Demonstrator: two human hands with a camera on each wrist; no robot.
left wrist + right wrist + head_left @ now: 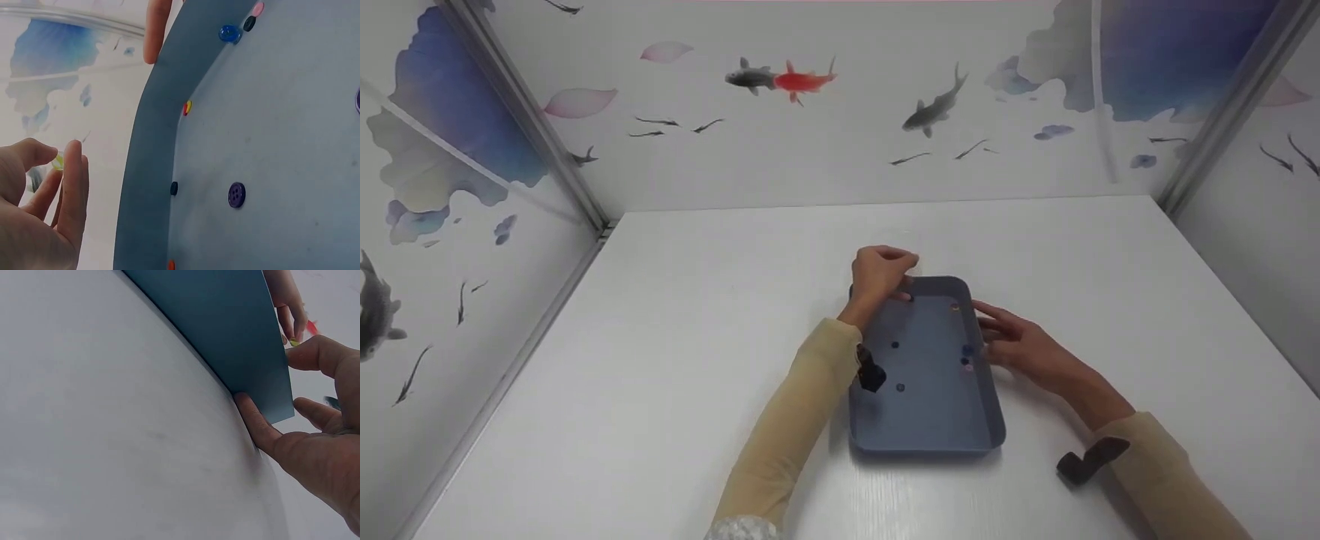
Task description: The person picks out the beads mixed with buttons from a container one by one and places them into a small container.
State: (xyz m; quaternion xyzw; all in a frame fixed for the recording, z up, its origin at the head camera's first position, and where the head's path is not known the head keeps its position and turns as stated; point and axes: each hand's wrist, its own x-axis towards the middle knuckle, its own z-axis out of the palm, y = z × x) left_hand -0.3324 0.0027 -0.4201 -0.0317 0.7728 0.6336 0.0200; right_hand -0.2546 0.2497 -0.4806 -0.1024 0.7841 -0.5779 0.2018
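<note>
My left hand (881, 274) is over the far left corner of a blue-grey tray (926, 420). Between thumb and fingertips it pinches a small clear marble with a yellow-green streak (58, 162). My right hand (1027, 352) lies along the outside of the tray's right wall, fingers extended against it; one fingertip is low at the wall's base in the right wrist view. Inside the tray are a purple button (237, 194), a blue marble (228, 34), a black button (250, 23), a pink piece (258, 9) and a red-and-yellow piece (187, 107).
The tray stands on a white table (660, 360). A faint see-through outline (911, 238) shows just beyond the tray's far end. White panels (825, 157) printed with fish and petals enclose the table at the back and both sides.
</note>
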